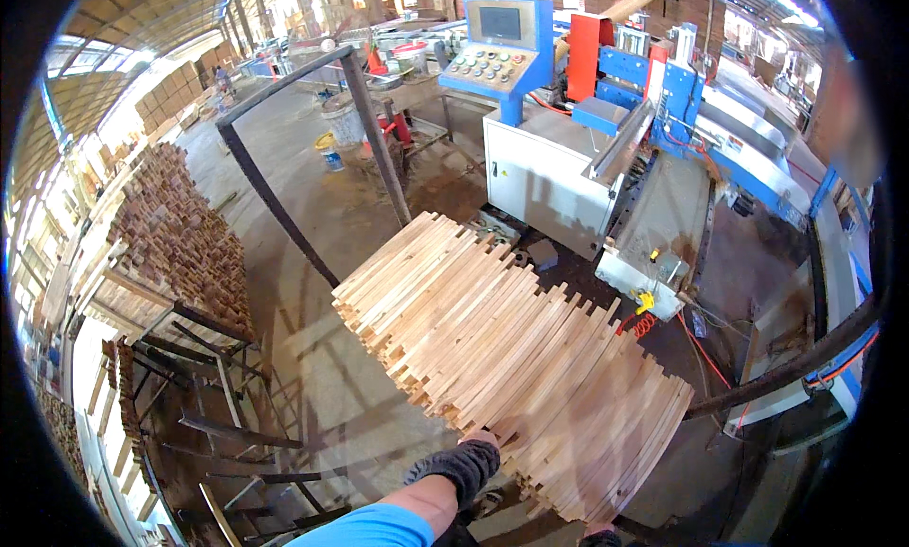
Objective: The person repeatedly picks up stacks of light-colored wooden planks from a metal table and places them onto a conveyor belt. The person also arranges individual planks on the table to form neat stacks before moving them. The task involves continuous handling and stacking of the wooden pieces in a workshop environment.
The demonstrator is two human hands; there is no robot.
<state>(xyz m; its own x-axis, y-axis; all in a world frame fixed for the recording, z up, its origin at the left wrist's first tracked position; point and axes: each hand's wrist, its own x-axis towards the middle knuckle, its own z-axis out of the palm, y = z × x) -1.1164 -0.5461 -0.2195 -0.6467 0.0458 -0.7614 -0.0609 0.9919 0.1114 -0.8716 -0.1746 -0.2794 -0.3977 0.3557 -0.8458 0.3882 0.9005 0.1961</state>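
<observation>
A broad layer of pale wooden strips (511, 329) lies side by side in front of me, their ends uneven. My left hand (481, 439), with a dark knitted cuff at the wrist and a light blue sleeve, is at the near ends of the strips. Its fingers look closed around strip ends, though the strips partly hide them. At the bottom edge of the picture my right hand (598, 528) touches the near right corner of the layer. Only a small part of it shows, and its fingers cannot be made out.
Beyond the strips stands a white machine cabinet (540, 173) with a blue control panel (497, 69). A dark metal frame (275, 206) rises at the far left end of the layer. Further left is a tall stack of wood pieces (180, 234). A coiled red hose (646, 325) hangs near the right.
</observation>
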